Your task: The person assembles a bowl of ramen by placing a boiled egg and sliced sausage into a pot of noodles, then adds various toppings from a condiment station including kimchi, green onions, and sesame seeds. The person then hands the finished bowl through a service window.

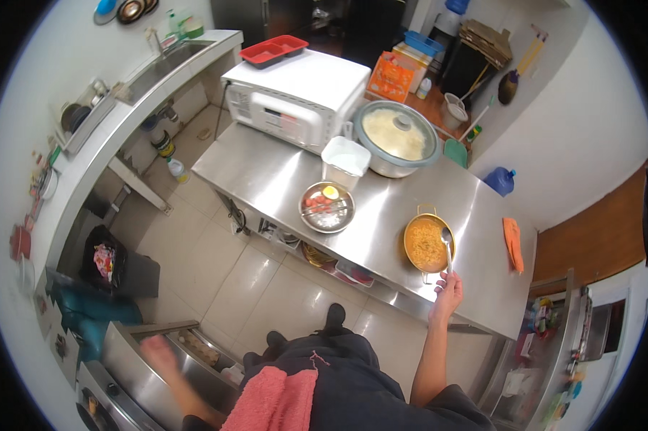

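Observation:
My right hand (448, 289) grips the handle of a metal spoon (448, 248), whose bowl end rests at the right side of a golden two-handled pot (405, 241). Orange noodles (426, 244) fill that pot, which stands on a steel table (266, 154). My left hand (158, 355) is lower left, beside an open steel drawer (194, 345). Motion smears it, so its fingers cannot be read. Inside the drawer lie pale brown round things (200, 348), too small to name surely.
On the table stand a round steel plate (327, 224) with a halved egg, red pieces and chopsticks, a white square container (345, 161), a large lidded cooker (399, 136), a white microwave (295, 100) and an orange cloth (512, 244). A black bin (140, 276) stands left.

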The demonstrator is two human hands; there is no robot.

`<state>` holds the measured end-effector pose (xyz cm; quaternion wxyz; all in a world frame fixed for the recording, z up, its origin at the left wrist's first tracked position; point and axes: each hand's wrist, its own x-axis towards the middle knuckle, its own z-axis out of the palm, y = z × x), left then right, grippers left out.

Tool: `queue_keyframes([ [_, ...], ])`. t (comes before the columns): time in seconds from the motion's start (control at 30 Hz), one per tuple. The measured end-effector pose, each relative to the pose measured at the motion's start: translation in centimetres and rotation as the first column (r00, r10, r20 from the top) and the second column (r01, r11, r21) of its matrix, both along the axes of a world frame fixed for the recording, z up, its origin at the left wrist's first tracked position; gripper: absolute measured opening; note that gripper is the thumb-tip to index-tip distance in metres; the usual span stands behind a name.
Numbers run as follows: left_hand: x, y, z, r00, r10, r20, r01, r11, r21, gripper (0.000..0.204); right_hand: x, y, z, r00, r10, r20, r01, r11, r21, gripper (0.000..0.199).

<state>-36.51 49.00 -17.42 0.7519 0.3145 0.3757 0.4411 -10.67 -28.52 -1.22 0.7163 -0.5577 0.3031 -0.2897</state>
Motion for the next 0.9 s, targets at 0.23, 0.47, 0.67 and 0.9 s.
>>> queue_keyframes([
  [0.23,29.5,-30.9,6.3,0.497,-0.645,-0.58,0.852,0.49,0.186,0.033,0.6,-4.6,-0.9,0.991,0.063,-0.116,-0.045,0.987,0.152,0.023],
  [0.47,43.5,-36.9,12.9,0.52,-0.323,-0.791,0.824,-0.057,0.564,0.031,1.8,-1.9,-1.0,0.933,0.352,-0.073,-0.293,0.863,0.411,0.019],
  [0.67,45.4,-39.2,13.7,0.453,-0.07,-0.889,0.828,-0.336,0.448,0.037,4.7,4.6,-1.5,0.84,0.53,-0.12,-0.428,0.782,0.454,0.022],
  [0.9,44.9,-38.4,13.5,0.446,-0.199,-0.872,0.822,-0.295,0.488,0.03,10.7,12.0,-4.4,0.654,0.696,-0.298,-0.586,0.714,0.382,0.021],
])
